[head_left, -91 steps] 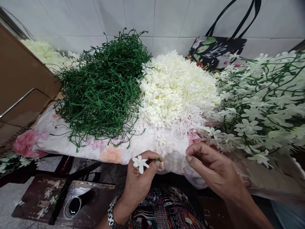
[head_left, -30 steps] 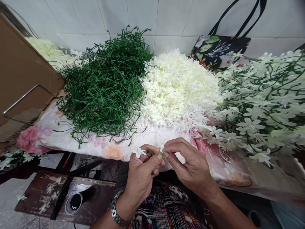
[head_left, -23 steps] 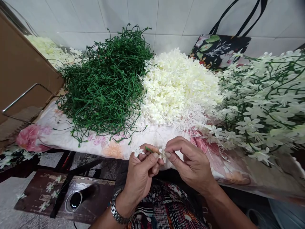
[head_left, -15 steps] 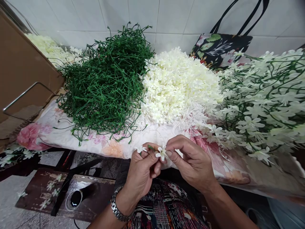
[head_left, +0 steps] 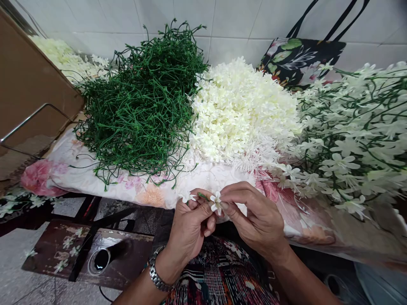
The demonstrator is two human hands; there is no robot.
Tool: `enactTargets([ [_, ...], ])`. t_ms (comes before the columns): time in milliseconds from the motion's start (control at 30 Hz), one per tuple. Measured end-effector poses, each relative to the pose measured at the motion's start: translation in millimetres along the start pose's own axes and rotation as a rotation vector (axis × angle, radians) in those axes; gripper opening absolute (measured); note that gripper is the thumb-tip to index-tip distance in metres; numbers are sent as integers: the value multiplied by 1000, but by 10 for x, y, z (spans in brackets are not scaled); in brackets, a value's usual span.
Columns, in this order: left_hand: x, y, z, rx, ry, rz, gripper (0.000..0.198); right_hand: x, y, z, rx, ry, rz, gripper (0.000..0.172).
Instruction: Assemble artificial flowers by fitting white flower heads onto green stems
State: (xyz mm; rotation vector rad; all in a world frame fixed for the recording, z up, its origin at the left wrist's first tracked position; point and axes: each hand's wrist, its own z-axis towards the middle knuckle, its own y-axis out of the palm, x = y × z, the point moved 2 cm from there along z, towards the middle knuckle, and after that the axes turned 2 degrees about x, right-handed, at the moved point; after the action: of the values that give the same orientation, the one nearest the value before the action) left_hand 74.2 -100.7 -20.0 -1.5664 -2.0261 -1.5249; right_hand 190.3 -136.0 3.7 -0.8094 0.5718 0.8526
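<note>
Both hands meet over the front edge of the cloth-covered table. My left hand [head_left: 192, 222] is closed on a green artificial flower stem [head_left: 202, 195], most of it hidden by the fingers. One white blossom [head_left: 187, 197] shows on the stem beside the left index finger. Between the two hands is a second white flower [head_left: 216, 202], pinched by the thumb and fingers of my right hand [head_left: 254, 214]. It touches the left fingertips too. Behind the hands lie a heap of green stems [head_left: 143, 110] and a mound of loose cream-white blossoms [head_left: 238, 110].
Finished-looking white flower sprays [head_left: 346, 156] are heaped on the right. A floral bag [head_left: 299, 61] leans against the tiled wall. At left stand a cardboard box [head_left: 28, 89] and a metal wire handle [head_left: 25, 122]. Below, a brown board [head_left: 127, 254] holds a clear round container [head_left: 99, 260].
The view has shifted slightly. Both hands keep nearly the same pose, and the white flower between them has turned a little.
</note>
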Motion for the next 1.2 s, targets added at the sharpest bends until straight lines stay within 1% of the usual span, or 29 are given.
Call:
enactTargets([
  [300,13,3,-3,43,14,36,26,4,19,-20,-27,18,-10,14],
  [567,0,-12,-10,58,69,78,23,12,-26,8,-153,80,52,13],
  [600,8,-12,-14,70,76,86,22,10,-37,15,-172,95,50,16],
  [700,33,-4,-24,109,110,99,20,5,-45,20,-211,130,-12,40],
  [733,36,-2,-25,116,121,109,19,2,-39,17,-213,130,-35,41],
  [767,34,-1,-26,121,132,126,19,0,-31,12,-206,126,-48,35],
  [833,16,-12,-26,125,151,174,18,-4,-14,-1,-184,115,-51,15],
  [867,3,-24,-25,120,161,200,19,-3,-10,-8,-170,116,-50,8],
  [967,-31,-77,-23,69,195,270,20,20,-23,-34,-143,141,-66,6],
  [1067,-21,-119,-27,1,224,370,25,61,-70,-54,-109,190,-61,7],
  [1200,64,-98,-53,-27,344,574,23,70,-126,-38,-87,232,-8,8],
])
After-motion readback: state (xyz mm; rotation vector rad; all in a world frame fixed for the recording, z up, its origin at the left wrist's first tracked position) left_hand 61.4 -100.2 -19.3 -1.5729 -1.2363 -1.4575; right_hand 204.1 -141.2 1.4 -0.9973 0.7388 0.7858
